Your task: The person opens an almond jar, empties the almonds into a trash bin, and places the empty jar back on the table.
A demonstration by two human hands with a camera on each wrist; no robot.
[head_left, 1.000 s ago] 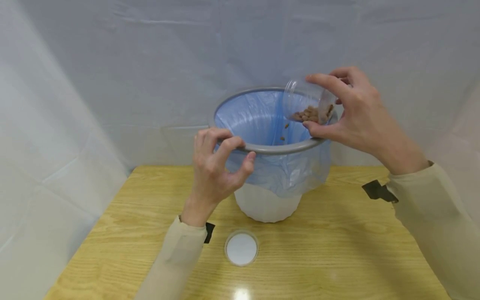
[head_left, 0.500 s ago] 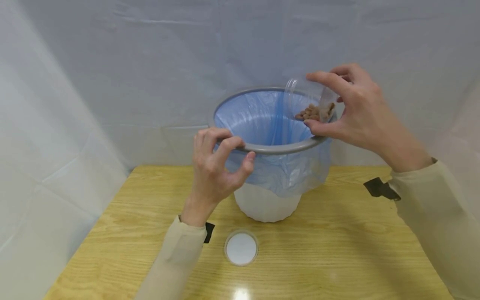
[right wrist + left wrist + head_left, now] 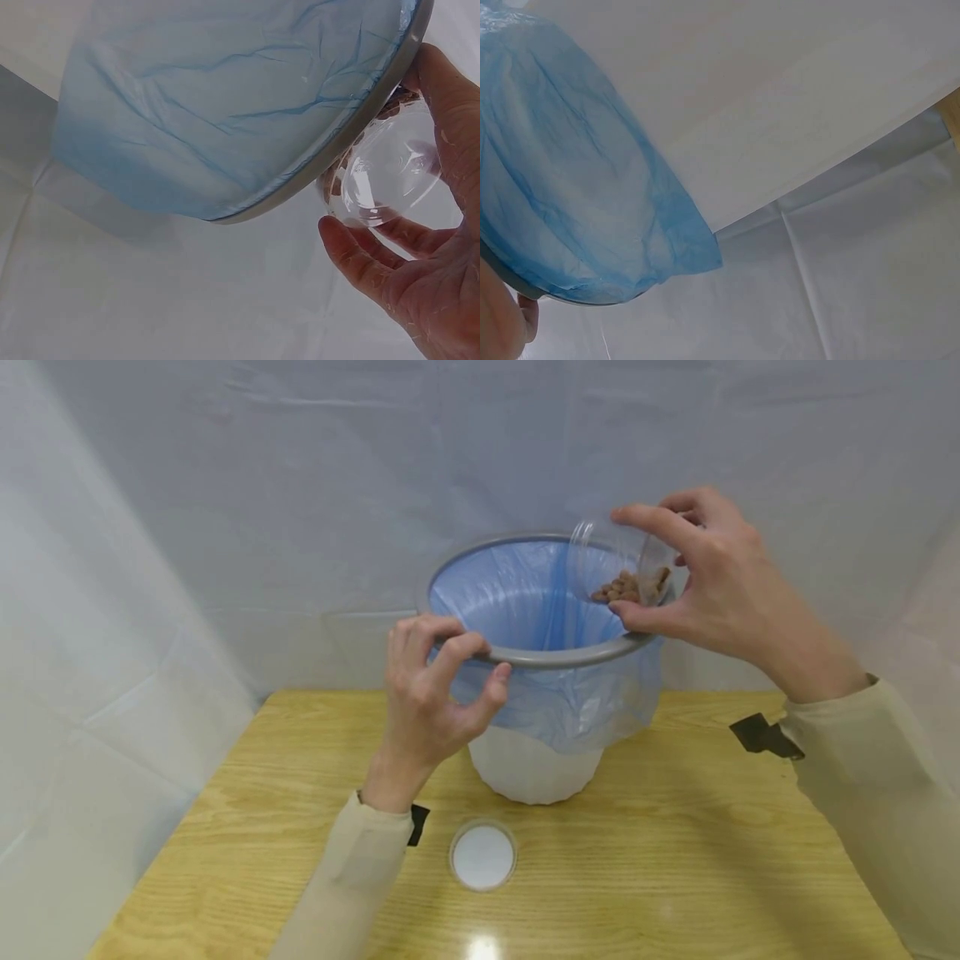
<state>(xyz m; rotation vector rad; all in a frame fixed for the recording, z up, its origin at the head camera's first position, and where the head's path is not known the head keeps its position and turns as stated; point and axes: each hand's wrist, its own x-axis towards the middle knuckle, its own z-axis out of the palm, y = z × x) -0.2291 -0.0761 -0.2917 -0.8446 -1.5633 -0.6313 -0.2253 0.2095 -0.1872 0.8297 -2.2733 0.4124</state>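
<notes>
A trash can [image 3: 535,768] stands on the table, lined with a blue plastic bag [image 3: 495,585] folded over its grey rim [image 3: 555,657]. With fingers curled over the near-left rim and thumb outside, my left hand [image 3: 431,693] holds the can. My right hand [image 3: 720,585] grips a clear plastic jar [image 3: 611,547] between thumb and fingers. The jar lies on its side over the can's right part, its mouth facing left. Small brown nut-like pieces [image 3: 618,589] rest along its lower wall. In the right wrist view, the jar's round clear base [image 3: 390,169] shows beside the rim.
A round lid [image 3: 483,857] with a white centre lies on the wooden table [image 3: 637,860] in front of the can. White sheeting [image 3: 300,510] hangs behind the table and at its sides.
A second ago a few brown pieces were falling into the can; none is in the air now. My right hand and the jar have shifted slightly up. The left hand stays on the rim.
</notes>
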